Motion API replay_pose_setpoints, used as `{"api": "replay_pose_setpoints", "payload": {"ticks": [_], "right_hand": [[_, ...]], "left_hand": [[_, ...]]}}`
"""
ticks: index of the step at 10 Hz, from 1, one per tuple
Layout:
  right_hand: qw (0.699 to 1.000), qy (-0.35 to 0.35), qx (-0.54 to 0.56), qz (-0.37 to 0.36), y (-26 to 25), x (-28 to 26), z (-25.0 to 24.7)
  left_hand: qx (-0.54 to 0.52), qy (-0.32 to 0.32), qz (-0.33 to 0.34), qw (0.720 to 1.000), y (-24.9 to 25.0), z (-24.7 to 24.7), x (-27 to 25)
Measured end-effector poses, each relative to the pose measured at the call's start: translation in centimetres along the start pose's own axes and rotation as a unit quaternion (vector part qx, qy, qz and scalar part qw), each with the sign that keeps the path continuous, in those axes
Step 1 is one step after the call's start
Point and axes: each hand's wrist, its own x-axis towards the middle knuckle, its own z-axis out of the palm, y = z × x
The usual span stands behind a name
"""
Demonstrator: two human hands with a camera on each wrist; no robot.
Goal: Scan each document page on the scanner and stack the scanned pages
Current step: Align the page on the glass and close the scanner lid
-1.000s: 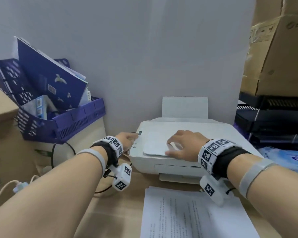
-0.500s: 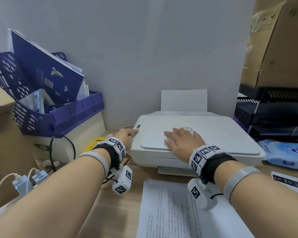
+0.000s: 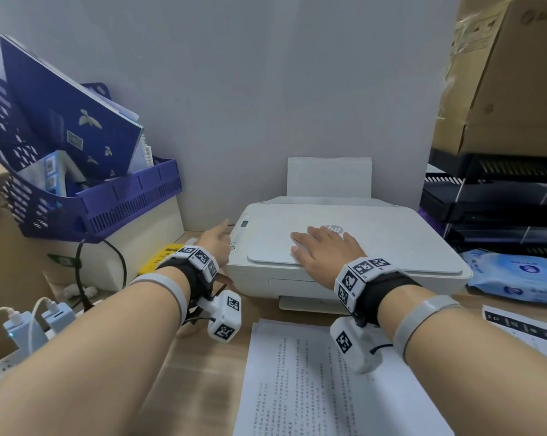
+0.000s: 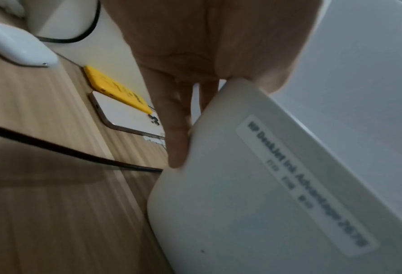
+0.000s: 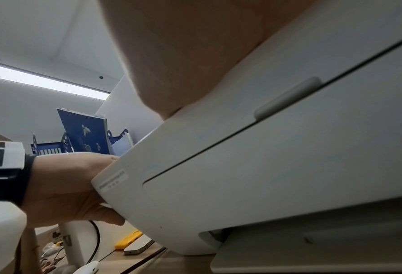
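The white scanner stands at the back of the wooden desk with its lid down. My right hand lies flat on the lid, fingers spread and straight; in the right wrist view the palm presses on the lid's front edge. My left hand rests against the scanner's left front corner by the control strip, and its fingers run straight down the side. A printed document page lies on the desk in front of the scanner. Another printed sheet lies at the right.
A purple file basket with blue folders sits at the left, above a black cable and a power strip. A yellow item and a phone lie beside the scanner. Wet wipes, black trays and a cardboard box crowd the right.
My right hand has slid from the lid's front edge further onto the lid and flattened. The left hand has stayed at the scanner's left corner, its fingertip drawn slightly back.
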Motion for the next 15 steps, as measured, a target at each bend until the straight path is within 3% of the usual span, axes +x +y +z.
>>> {"api": "replay_pose_setpoints", "payload": {"ticks": [1, 5, 15], "right_hand": [[1.0, 0.002, -0.003, -0.001, -0.05, -0.01, 0.06], [1.0, 0.01, -0.006, 0.001, -0.05, 0.21, 0.29], [1.0, 0.011, -0.01, -0.002, 0.18, 0.31, 0.46]], "left_hand": [[-0.037, -0.002, -0.033, 0.999, 0.04, -0.02, -0.48], [-0.104, -0.003, -0.055, 0.993, -0.29, 0.51, -0.6], [-0.021, -0.023, -0.029, 0.999, 0.03, -0.01, -0.96]]}}
